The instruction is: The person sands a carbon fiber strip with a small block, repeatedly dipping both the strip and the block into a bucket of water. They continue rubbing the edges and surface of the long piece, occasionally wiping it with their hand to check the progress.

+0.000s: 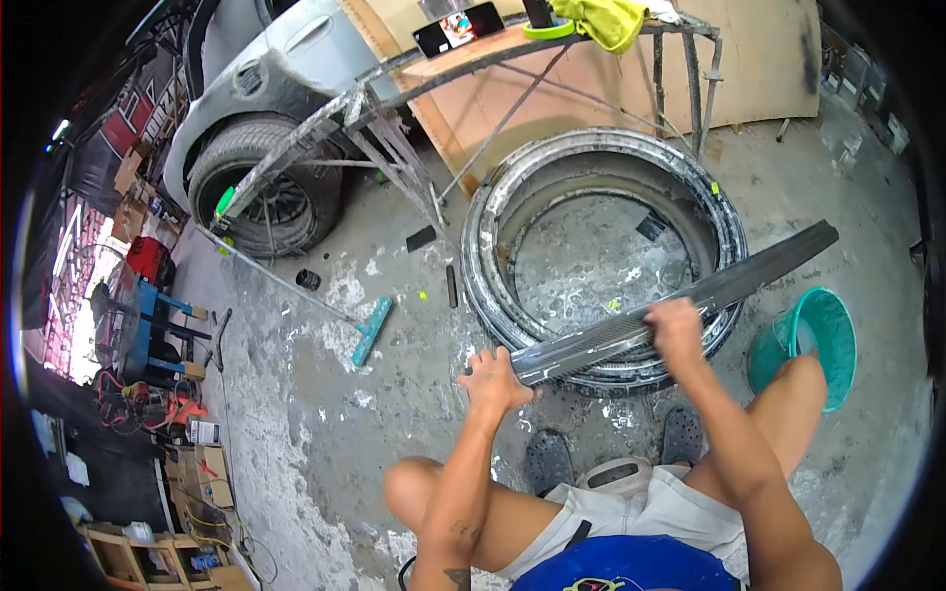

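A long, dark strip-shaped panel [754,271] with a woven carbon-fibre look lies slanted across a big splattered tyre-like ring [483,212] on the floor. My left hand [498,381] grips the panel's near left end, fingers wrapped over the edge. Around the middle of the panel, my right hand [677,333] is closed and pressed on its upper face. Slight blur and the curled fingers hide whatever is under it. Pale wet-looking streaks mark the panel between my hands. A teal bucket [833,340] with cloudy liquid stands beside my right knee.
A teal-headed floor squeegee [372,332] lies left of the ring. Behind it are a metal-framed bench [473,61] holding a phone [458,30] and yellow cloth [606,22], and a car wheel [266,187]. Tools and a blue stand [158,330] are far left.
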`<move>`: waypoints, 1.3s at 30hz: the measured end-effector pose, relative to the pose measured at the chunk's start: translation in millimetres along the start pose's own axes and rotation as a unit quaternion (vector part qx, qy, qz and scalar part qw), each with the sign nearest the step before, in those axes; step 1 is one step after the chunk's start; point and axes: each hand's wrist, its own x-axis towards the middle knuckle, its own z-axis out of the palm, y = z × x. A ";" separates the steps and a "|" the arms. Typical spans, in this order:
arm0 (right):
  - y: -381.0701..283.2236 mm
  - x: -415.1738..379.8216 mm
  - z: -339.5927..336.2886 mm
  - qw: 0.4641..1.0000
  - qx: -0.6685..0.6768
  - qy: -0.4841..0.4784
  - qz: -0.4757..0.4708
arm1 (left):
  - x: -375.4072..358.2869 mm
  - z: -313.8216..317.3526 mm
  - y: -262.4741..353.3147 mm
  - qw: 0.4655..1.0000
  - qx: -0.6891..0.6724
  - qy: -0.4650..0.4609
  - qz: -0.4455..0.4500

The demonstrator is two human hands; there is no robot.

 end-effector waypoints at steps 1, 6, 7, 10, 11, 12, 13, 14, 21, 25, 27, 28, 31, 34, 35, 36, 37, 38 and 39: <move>-5.4 2.8 -12.8 0.997 -0.040 0.022 0.062 | -0.4 -0.7 -0.5 1.000 -0.003 0.021 0.004; -110.9 -16.5 87.2 0.992 0.125 0.027 0.014 | 0.0 12.9 -3.3 0.999 0.006 0.035 0.008; -156.2 -10.4 74.6 0.988 0.149 0.024 -0.034 | 8.6 16.7 -6.1 0.999 0.019 0.038 0.013; -158.2 -13.0 84.8 0.981 0.176 -0.069 -0.036 | 12.4 11.6 -3.7 0.999 0.025 0.028 0.014; -124.7 -9.5 74.3 0.980 0.184 -0.010 -0.081 | 7.4 5.5 0.0 0.999 0.037 0.010 0.000; -83.6 -8.3 63.0 0.987 0.144 -0.022 -0.064 | 4.4 3.2 1.4 0.999 0.032 -0.008 0.001; -42.5 -4.4 43.7 0.993 0.102 -0.025 -0.056 | 6.1 -0.5 4.9 0.999 0.039 -0.006 0.000; -5.7 -2.9 24.8 0.997 0.065 -0.012 -0.041 | 6.1 -0.1 7.6 0.999 0.046 -0.003 -0.003; -110.6 -10.3 60.7 0.997 0.080 0.015 0.020 | 3.3 -0.3 12.3 0.999 0.035 0.009 -0.009; -130.9 -8.7 66.9 0.987 0.143 -0.040 -0.064 | 2.0 2.4 12.3 0.999 0.045 0.011 -0.010; -49.4 2.9 37.4 0.995 0.059 -0.082 -0.022 | 0.9 -7.2 15.2 0.999 0.028 -0.018 -0.017; -8.3 9.3 13.4 0.988 -0.027 -0.123 0.090 | 1.0 -7.5 14.6 0.999 0.023 -0.017 -0.020; 98.5 15.5 -100.7 0.983 -0.098 -0.060 0.146 | 3.2 -6.8 14.7 0.999 0.025 -0.017 -0.020; 168.5 20.8 -205.6 0.975 -0.136 0.045 0.172 | -3.6 1.7 13.9 0.999 0.029 0.008 -0.024; 185.4 9.8 -227.1 0.964 -0.173 0.057 0.196 | -9.7 1.5 14.4 0.998 0.039 0.052 -0.010; 211.2 -0.6 -246.1 0.950 -0.211 0.073 0.219 | -14.2 -0.5 15.7 0.994 0.049 0.099 0.005; 253.0 -22.1 -257.5 0.945 -0.198 0.016 0.260 | -19.2 -1.2 16.9 0.993 0.051 0.104 0.001; 298.5 -54.0 -261.0 0.934 -0.187 -0.042 0.300 | -24.1 1.2 18.4 0.985 0.064 0.157 0.028; 344.0 -93.7 -255.6 0.925 -0.150 -0.092 0.338 | -27.2 5.3 20.9 0.974 0.076 0.208 0.054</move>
